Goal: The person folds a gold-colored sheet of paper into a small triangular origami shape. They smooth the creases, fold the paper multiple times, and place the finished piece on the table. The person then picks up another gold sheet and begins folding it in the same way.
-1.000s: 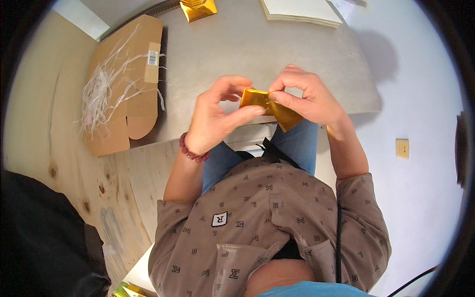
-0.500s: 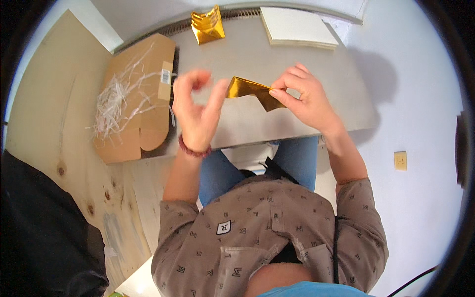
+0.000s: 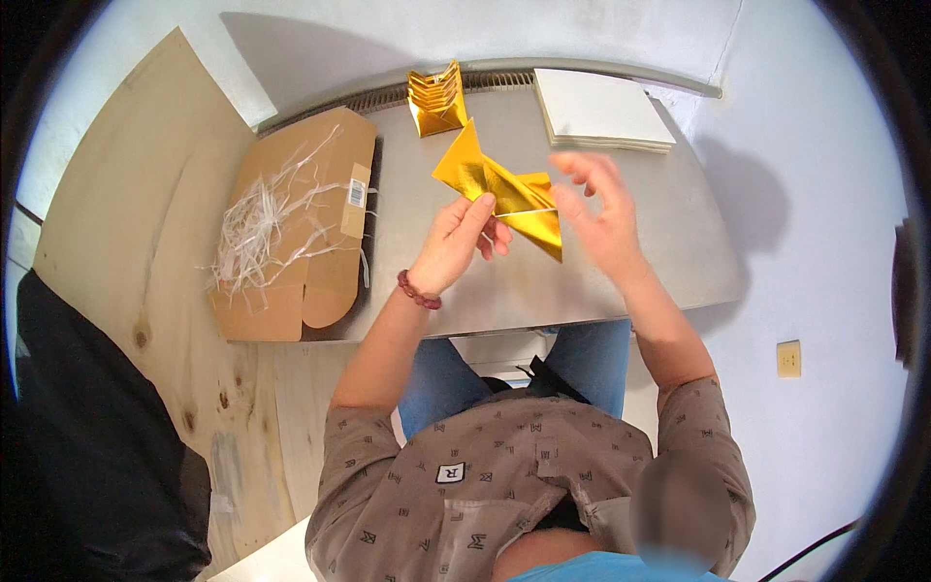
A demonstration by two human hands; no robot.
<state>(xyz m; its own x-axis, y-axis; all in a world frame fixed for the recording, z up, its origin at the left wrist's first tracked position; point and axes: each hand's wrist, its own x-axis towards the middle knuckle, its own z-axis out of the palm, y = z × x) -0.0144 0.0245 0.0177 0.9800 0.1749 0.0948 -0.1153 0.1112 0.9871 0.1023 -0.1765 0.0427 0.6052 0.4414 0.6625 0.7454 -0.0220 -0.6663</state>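
Note:
Above the middle of the table I hold a folded sheet of shiny gold foil paper (image 3: 529,228). My left hand (image 3: 448,242) pinches it between thumb and fingers near its left part, and a pointed flap rises above the thumb. At the paper's right edge is my right hand (image 3: 603,215), slightly blurred, its fingers lifted and spread from the thumb; it does not appear to grip the paper. Just beyond the paper, a nested stack of folded gold foil pieces (image 3: 438,105) stands on the table.
A stack of white sheets (image 3: 603,109) lies at the back right of the grey table (image 3: 669,252). To the left sits a brown cardboard box (image 3: 325,179) with white shredded strips (image 3: 257,233) on it. Walls border the far and right sides; a dark cloth (image 3: 102,417) hangs lower left.
The gold paper has turned and spread to show a broader face. My left hand, apart from it earlier, now pinches it; my right hand has let go. The view has tilted slightly.

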